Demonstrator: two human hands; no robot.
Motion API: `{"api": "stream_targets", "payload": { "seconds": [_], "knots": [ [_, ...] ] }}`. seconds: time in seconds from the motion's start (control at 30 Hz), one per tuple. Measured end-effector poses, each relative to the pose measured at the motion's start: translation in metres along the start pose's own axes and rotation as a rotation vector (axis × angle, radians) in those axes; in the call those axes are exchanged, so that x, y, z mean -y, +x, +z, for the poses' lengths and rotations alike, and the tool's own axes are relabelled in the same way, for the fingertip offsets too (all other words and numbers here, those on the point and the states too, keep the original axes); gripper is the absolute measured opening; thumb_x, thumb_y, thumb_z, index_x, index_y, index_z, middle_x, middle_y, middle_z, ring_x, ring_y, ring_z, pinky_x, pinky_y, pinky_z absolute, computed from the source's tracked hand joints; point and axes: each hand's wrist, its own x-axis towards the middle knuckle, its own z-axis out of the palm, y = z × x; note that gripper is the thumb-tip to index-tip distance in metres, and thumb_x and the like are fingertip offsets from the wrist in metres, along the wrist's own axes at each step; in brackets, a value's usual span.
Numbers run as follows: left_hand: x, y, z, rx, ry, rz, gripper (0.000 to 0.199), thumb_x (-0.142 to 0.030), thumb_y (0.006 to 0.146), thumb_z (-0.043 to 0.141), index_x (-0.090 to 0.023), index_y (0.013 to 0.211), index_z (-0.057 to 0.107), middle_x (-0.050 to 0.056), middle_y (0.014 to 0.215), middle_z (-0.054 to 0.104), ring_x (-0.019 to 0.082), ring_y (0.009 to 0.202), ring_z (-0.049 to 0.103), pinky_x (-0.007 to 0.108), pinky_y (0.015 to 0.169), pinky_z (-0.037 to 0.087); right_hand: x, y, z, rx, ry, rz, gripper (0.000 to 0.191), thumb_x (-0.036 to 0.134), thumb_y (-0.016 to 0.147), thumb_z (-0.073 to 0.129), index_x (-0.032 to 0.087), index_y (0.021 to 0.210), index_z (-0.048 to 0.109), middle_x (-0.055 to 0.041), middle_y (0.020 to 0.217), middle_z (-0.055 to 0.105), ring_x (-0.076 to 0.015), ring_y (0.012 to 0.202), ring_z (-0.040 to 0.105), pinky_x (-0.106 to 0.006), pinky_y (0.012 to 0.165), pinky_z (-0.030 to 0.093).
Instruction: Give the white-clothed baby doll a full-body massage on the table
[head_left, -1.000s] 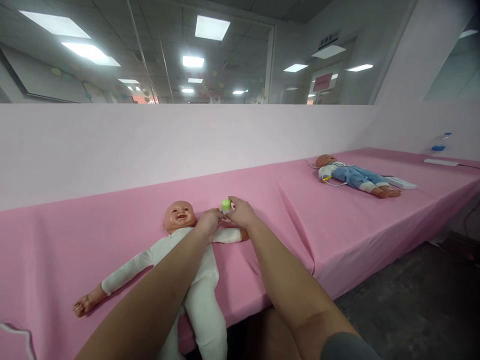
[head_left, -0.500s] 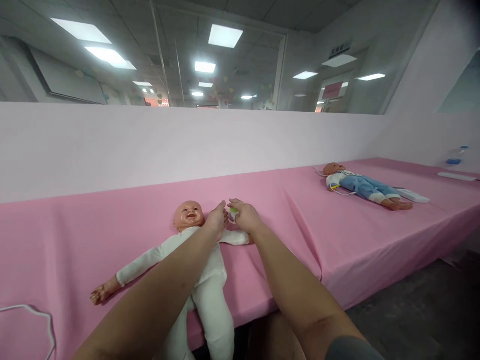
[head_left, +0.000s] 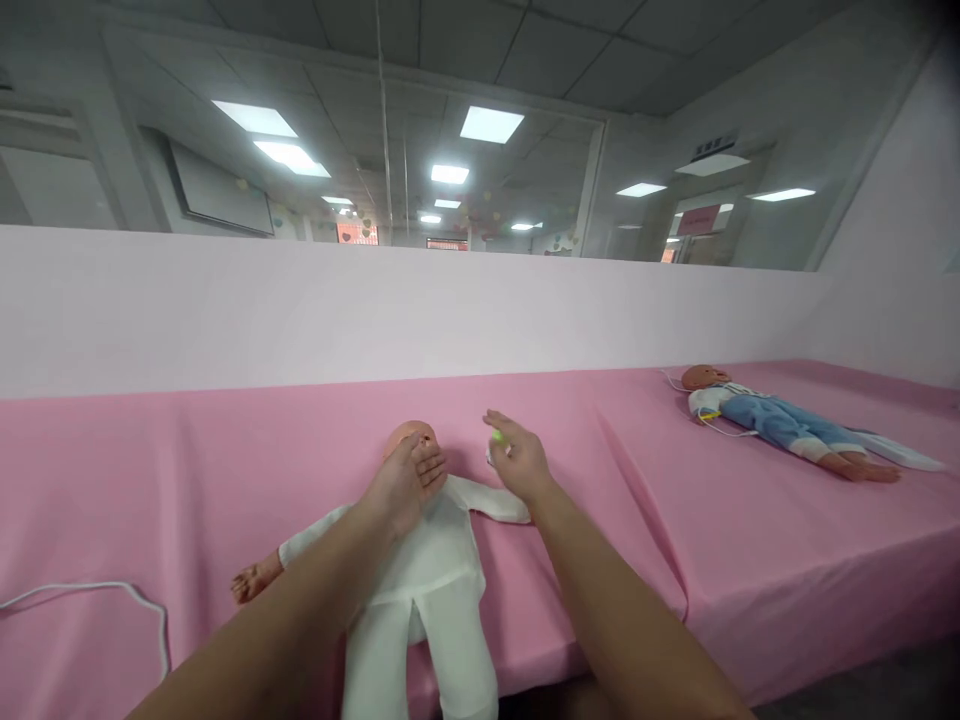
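Observation:
A baby doll in a white suit (head_left: 442, 555) lies on its back on the pink cloth (head_left: 262, 440). My left hand (head_left: 409, 480) is over the doll's neck and lower face, palm turned up, fingers extended, holding nothing. Beyond the doll's outstretched arm, my right hand (head_left: 521, 460) has its fingers around a small white container with a green top (head_left: 498, 438). Much of that container is hidden by the hand.
A second doll in blue trousers (head_left: 780, 420) lies at the right with a thin tube by it. A white cable (head_left: 112, 585) runs across the cloth at the left. Behind stands a white wall (head_left: 337, 310) with windows above.
My hands have moved apart; the left has shifted over the doll's neck with its fingers spread out. My right hand keeps the small container. The camera view has turned left and up.

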Motion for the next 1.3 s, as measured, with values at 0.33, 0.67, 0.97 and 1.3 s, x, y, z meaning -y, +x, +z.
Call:
{"api": "stream_targets", "payload": {
  "seconds": [0.33, 0.67, 0.97, 1.3],
  "knots": [
    [0.005, -0.007, -0.024, 0.051, -0.385, 0.029, 0.061, -0.058, 0.101, 0.044, -0.007, 0.127, 0.063, 0.023, 0.128, 0.068, 0.029, 0.118, 0.068, 0.035, 0.095, 0.060, 0.101, -0.037, 0.047, 0.583, 0.068, -0.421, 0.074, 0.043, 0.096, 0.061, 0.017, 0.161, 0.034, -0.0144, 0.162, 0.039, -0.0286, 0.150, 0.037, -0.049, 0.124, 0.032],
    [-0.012, -0.001, -0.054, 0.139, -0.475, 0.142, 0.081, -0.069, 0.098, 0.036, -0.002, 0.140, 0.056, 0.027, 0.138, 0.061, 0.031, 0.131, 0.060, 0.037, 0.104, 0.056, 0.113, -0.035, 0.058, 0.768, -0.056, -0.377, 0.091, 0.059, 0.098, 0.059, 0.019, 0.166, 0.014, -0.0133, 0.170, 0.014, -0.0331, 0.157, 0.015, -0.055, 0.129, 0.014],
    [-0.011, -0.002, -0.049, 0.226, -0.512, 0.222, 0.082, -0.071, 0.097, 0.039, -0.004, 0.140, 0.056, 0.027, 0.137, 0.061, 0.032, 0.132, 0.059, 0.039, 0.107, 0.053, 0.140, -0.061, 0.035, 0.800, 0.015, -0.308, 0.092, 0.056, 0.100, 0.057, 0.024, 0.166, 0.002, -0.0096, 0.170, 0.011, -0.0313, 0.158, 0.013, -0.053, 0.129, 0.018],
    [-0.006, -0.016, -0.042, 0.217, -0.502, 0.088, 0.079, -0.070, 0.096, 0.036, -0.008, 0.139, 0.059, 0.026, 0.132, 0.065, 0.036, 0.129, 0.061, 0.049, 0.106, 0.053, 0.142, -0.047, 0.062, 0.714, -0.162, -0.222, 0.095, 0.063, 0.097, 0.058, 0.018, 0.166, 0.012, -0.0126, 0.169, 0.017, -0.0361, 0.158, 0.008, -0.060, 0.129, 0.008]
  ]
}}
